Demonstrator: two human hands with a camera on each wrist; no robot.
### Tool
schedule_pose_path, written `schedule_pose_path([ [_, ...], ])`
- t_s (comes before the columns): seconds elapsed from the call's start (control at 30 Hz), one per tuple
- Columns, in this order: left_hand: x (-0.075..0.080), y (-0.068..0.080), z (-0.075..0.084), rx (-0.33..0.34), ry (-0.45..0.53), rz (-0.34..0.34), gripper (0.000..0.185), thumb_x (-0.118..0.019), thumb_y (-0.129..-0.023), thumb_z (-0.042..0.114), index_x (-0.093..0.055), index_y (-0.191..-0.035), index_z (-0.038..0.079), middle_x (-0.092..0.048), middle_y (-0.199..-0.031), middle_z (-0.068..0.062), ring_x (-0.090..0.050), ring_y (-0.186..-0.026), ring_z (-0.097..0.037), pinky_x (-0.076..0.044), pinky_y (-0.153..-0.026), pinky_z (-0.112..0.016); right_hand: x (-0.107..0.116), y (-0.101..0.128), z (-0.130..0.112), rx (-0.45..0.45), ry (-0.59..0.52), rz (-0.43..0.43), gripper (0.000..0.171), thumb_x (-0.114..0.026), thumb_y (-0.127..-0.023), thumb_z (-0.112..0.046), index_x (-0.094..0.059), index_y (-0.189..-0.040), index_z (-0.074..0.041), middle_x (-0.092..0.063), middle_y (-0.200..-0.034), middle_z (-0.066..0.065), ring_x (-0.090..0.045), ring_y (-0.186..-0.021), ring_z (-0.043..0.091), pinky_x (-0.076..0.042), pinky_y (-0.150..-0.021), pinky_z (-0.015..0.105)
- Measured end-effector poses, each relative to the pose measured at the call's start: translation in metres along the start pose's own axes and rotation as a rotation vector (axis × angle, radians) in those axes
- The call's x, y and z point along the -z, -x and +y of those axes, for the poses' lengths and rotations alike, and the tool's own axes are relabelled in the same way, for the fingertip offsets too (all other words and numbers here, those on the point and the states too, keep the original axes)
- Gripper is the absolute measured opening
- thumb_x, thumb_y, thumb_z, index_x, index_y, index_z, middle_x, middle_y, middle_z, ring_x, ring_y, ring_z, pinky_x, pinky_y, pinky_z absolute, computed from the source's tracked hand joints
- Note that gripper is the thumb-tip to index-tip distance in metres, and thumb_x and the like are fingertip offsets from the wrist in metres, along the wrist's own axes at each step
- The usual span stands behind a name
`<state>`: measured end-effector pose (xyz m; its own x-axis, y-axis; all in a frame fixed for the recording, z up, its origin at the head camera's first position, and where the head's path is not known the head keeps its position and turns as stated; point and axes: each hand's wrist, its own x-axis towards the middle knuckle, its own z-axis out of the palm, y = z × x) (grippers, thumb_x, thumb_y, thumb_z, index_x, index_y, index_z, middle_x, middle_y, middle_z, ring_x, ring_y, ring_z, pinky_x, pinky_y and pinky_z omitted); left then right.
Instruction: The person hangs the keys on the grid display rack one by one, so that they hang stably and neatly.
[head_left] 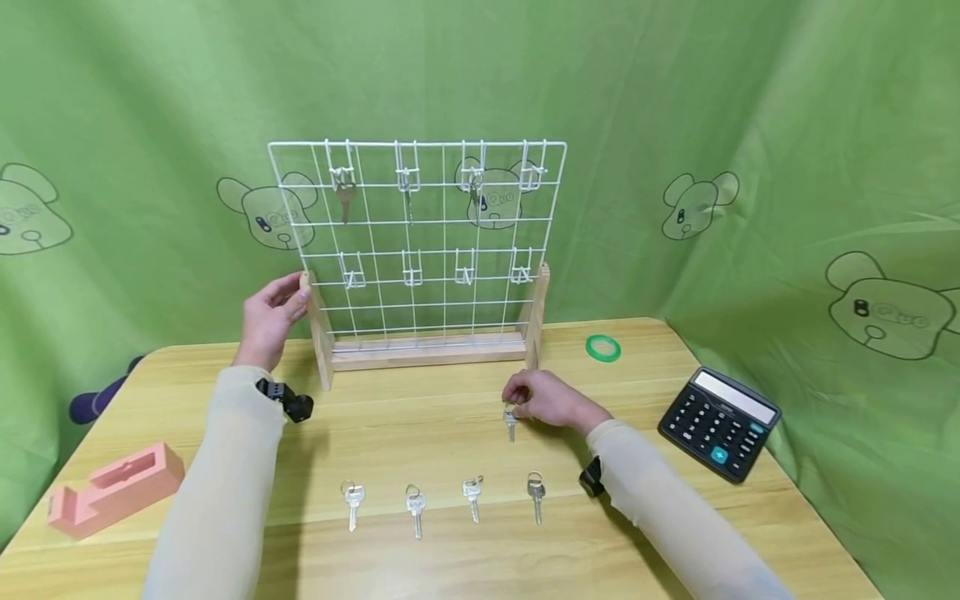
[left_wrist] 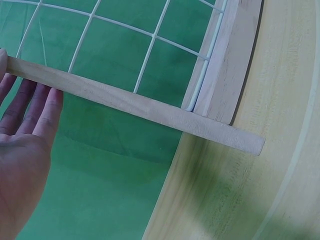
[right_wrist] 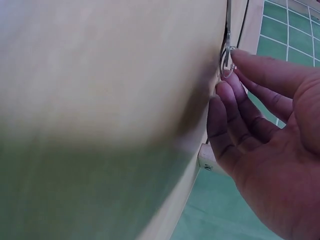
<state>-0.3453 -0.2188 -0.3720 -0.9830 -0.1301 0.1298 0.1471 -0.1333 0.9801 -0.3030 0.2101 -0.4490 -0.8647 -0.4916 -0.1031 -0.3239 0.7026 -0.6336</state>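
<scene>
A white wire grid rack [head_left: 444,223] in a wooden stand stands at the back of the table. My left hand [head_left: 267,321] grips the top of the stand's left wooden post [head_left: 318,333], thumb on one side and fingers on the other in the left wrist view. With thumb and fingertips, my right hand [head_left: 551,398] pinches the ring of a key [head_left: 511,425] in front of the right post. That ring [right_wrist: 226,64] shows between the fingertips in the right wrist view. Several keys lie in a row nearer me, including a dark-headed key [head_left: 536,492].
Hooks [head_left: 465,273] line the grid in two rows; keys such as this brownish key [head_left: 345,200] hang from the upper one. A calculator [head_left: 720,423] and a green ring [head_left: 603,347] lie at right. A pink holder [head_left: 116,490] sits at left, before a green curtain [head_left: 637,83].
</scene>
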Motion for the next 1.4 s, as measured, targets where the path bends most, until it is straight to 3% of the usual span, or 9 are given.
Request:
schedule_pose_path([
  [0.2,0.000,0.001,0.000,0.001,0.000,-0.004,0.052,-0.066,-0.094,0.009,-0.047,-0.142,0.001,-0.045,-0.143,-0.021,-0.053,-0.119,-0.022,-0.048,-0.101,-0.026,-0.001,0.001,0.000,0.010,0.000,-0.004,0.013,-0.070,-0.086,0.004,-0.067,-0.091,-0.008,-0.062,-0.083,-0.001,-0.058,-0.079,0.015,-0.055,-0.074,0.029],
  [0.47,0.000,0.002,0.001,-0.001,-0.014,0.003,0.051,-0.066,-0.095,0.010,-0.048,-0.142,0.002,-0.046,-0.143,-0.020,-0.054,-0.120,-0.023,-0.049,-0.099,-0.024,0.006,0.005,0.000,0.028,0.004,0.006,0.016,-0.064,-0.087,0.008,-0.069,-0.087,-0.008,-0.066,-0.082,0.000,-0.057,-0.076,0.017,-0.054,-0.072,0.031],
  [0.93,-0.001,0.000,0.001,-0.003,-0.019,0.005,0.050,-0.066,-0.095,0.010,-0.048,-0.141,0.002,-0.047,-0.143,-0.019,-0.053,-0.122,-0.024,-0.048,-0.101,-0.025,0.025,0.013,-0.018,0.096,0.115,0.093,0.011,-0.070,-0.087,0.002,-0.072,-0.093,-0.007,-0.067,-0.088,0.000,-0.062,-0.085,0.016,-0.056,-0.083,0.035],
  [1.4,-0.001,0.002,0.001,-0.001,0.005,-0.007,0.052,-0.065,-0.095,0.009,-0.045,-0.143,0.000,-0.043,-0.146,-0.022,-0.050,-0.125,-0.026,-0.046,-0.104,-0.027,0.038,0.015,-0.033,0.152,0.095,0.158,0.014,-0.067,-0.090,0.003,-0.072,-0.102,-0.003,-0.069,-0.093,0.001,-0.064,-0.084,0.015,-0.058,-0.077,0.028],
])
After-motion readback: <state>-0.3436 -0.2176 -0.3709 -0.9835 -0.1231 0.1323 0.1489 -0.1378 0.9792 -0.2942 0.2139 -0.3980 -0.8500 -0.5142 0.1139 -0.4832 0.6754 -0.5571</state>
